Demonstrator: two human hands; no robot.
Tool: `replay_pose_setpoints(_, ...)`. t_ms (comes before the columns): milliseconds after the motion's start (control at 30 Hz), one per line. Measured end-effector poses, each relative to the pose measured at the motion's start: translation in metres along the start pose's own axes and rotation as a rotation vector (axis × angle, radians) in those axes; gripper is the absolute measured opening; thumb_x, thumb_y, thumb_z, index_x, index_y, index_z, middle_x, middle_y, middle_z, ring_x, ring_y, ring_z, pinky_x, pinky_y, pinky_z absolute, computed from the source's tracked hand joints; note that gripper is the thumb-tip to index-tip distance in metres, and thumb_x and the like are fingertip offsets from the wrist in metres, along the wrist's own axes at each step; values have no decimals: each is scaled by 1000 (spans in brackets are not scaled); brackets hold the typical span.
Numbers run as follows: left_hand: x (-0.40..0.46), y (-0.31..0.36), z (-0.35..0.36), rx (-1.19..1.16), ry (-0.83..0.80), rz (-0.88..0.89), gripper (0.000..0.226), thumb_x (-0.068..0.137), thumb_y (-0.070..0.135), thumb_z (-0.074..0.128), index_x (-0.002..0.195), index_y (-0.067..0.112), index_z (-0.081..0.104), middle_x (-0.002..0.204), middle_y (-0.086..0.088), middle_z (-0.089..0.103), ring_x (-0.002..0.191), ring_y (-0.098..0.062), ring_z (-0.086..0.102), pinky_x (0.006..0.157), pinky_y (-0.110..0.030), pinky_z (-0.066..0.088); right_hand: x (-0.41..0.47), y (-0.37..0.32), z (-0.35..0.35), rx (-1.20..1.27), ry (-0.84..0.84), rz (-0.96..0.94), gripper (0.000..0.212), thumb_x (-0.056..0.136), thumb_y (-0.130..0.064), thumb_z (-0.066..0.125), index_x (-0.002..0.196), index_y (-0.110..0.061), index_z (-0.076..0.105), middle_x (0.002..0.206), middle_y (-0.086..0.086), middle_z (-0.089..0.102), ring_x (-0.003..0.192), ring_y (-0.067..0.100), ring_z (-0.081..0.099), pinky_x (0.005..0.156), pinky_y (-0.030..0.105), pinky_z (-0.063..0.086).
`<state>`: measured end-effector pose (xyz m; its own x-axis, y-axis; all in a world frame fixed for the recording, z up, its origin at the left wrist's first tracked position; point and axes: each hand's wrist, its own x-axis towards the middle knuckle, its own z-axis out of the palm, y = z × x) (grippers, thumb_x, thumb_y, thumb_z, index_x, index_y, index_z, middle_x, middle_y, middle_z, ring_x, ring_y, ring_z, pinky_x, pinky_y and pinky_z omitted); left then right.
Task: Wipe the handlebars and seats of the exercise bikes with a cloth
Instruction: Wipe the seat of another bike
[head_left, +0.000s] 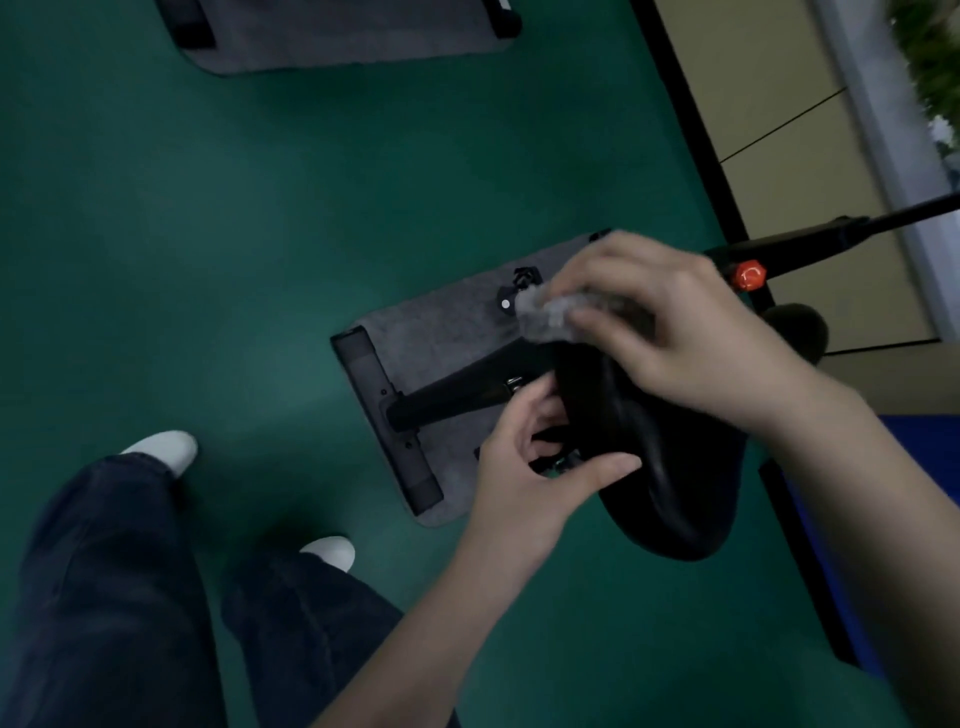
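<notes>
A black bike seat (670, 488) fills the right middle of the head view, seen from above. My right hand (675, 332) holds a small grey cloth (550, 314) bunched under its fingers and presses it on the narrow front end of the seat. My left hand (524, 467) grips the seat's left edge, thumb on top and fingers curled underneath. The seat's front tip is hidden by the cloth and my right hand.
The bike's black frame (457, 395) and rear base bar (384, 421) stand on a grey mat (447, 322) on green floor. An orange adjustment knob (748, 275) sits on a black bar at right. Another mat (337, 36) lies at top. My legs and white shoes (166, 449) stand at left.
</notes>
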<state>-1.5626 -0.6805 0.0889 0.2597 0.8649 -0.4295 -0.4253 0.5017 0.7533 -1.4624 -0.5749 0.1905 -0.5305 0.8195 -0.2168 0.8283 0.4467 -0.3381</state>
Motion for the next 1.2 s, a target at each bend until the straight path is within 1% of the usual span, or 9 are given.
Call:
replay_pose_setpoints(100,1,2,-1,3,-22,9,75,60,14,84,126,27,51,119,8,63,110,-5,58,97,-30,45,6,6,-6,30,28,71,15,91,-6,60,104,-9,68,101,4,64,98,17,60,88,23,44)
replay_pose_setpoints(167,3,2,-2,9,-26,15,75,58,20,82,126,25,51,119,7,63,111,-4,57,96,-29,45,-4,2,-4,71,10,27,14,91,-5,61,102,-8,69,104,3,63,103,14,60,91,28,46)
replay_pose_setpoints(333,3,-1,-4,70,-41,20,75,60,26,85,126,24,50,120,10,61,114,-2,54,94,-25,44,-10,-5,-2,94,-65,-19,16,91,-10,61,104,-12,70,108,1,61,105,9,59,91,23,46)
replay_pose_setpoints(433,2,1,-6,134,-45,29,83,62,26,88,133,27,45,124,13,57,116,2,50,97,-23,41,13,4,-1,52,-45,64,15,92,-11,61,105,-14,68,100,-1,63,96,8,59,86,19,43)
replay_pose_setpoints(567,4,5,-11,243,-52,73,79,63,31,87,129,34,45,123,19,54,114,9,47,93,-11,38,26,25,-4,117,-17,271,11,94,-17,57,101,-21,65,80,-20,61,76,-12,56,69,4,35)
replay_pose_setpoints(667,8,10,-15,300,-86,63,74,60,39,87,117,50,40,121,24,50,113,13,44,89,-4,35,9,33,-7,135,86,370,12,97,-22,55,102,-30,62,88,-22,63,84,-8,57,77,9,38)
replay_pose_setpoints(800,14,18,-21,365,-141,27,79,53,52,84,116,52,37,125,23,47,111,13,43,86,0,33,-27,28,1,128,301,453,17,96,-18,55,110,-19,63,101,-5,66,96,9,61,86,23,44)
replay_pose_setpoints(967,15,32,-25,503,-196,23,72,57,48,84,112,50,37,120,22,47,107,15,45,83,1,34,-56,5,16,71,512,523,22,94,-13,57,115,-11,64,110,-4,62,104,7,57,95,16,40)
replay_pose_setpoints(1200,25,74,-42,651,-256,-41,67,70,32,82,128,24,50,117,10,51,99,6,52,80,-8,40,-82,-48,44,56,746,856,25,92,0,57,116,-3,64,111,12,61,105,20,57,98,11,34)
